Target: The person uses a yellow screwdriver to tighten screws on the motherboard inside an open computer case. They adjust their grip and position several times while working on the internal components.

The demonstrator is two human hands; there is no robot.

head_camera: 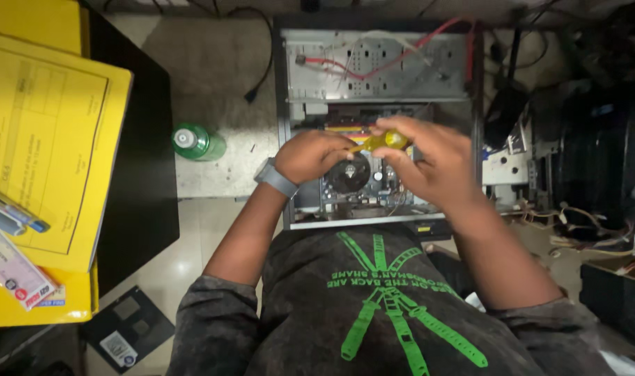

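Two hands: both meet over an open computer case that lies on the floor in front of the person.
Right hand: fingers closed around the yellow handle of a screwdriver, which is held above the middle of the case.
Left hand: fingers curled shut at the tip end of the screwdriver, touching it; a grey wristband sits on the wrist.
Screwdriver: lies nearly level between the two hands, just above the round black fan; its tip is hidden by the left hand.
Case inside: circuit board around the fan near the case's near edge, a perforated metal bay at its far edge with red cables looped across it.
Floor left of the case: a green bottle stands near the case's left wall.
Counter: dark, at the left; yellow folders lie on it with pens on top.
Floor by the counter's near corner: a flat black device with a label.
Floor right of the case: loose wires and dark parts, too dim to tell apart.
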